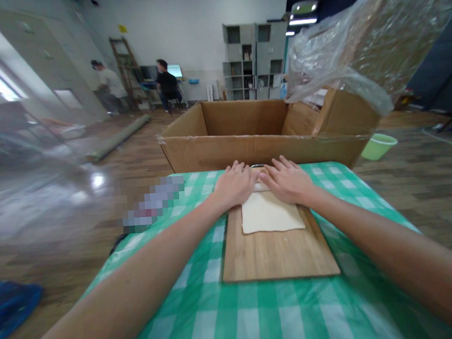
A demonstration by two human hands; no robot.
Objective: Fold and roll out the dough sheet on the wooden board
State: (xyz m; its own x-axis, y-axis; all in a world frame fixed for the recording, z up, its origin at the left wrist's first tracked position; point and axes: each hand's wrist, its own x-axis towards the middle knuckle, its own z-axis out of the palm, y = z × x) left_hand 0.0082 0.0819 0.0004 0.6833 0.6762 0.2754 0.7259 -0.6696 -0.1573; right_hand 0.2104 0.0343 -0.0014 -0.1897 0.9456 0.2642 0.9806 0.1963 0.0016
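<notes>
- Head view: open cardboard box [217,152]; contents at right unclear.
- Left hand [235,184] and right hand [290,180] palm-down, thumbs close together, at far end of dough sheet [272,214].

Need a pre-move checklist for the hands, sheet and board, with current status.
1. Board lying flat on the checked tablecloth: ok.
2. Near edge of the pale sheet within the board's sides: ok.
3. Left hand and right hand both at the sheet's far end: ok.
4. Grip under the palms: cannot tell, hidden by the hands.
5. Cardboard box beyond the table's far edge, not on the tablecloth: ok.
</notes>
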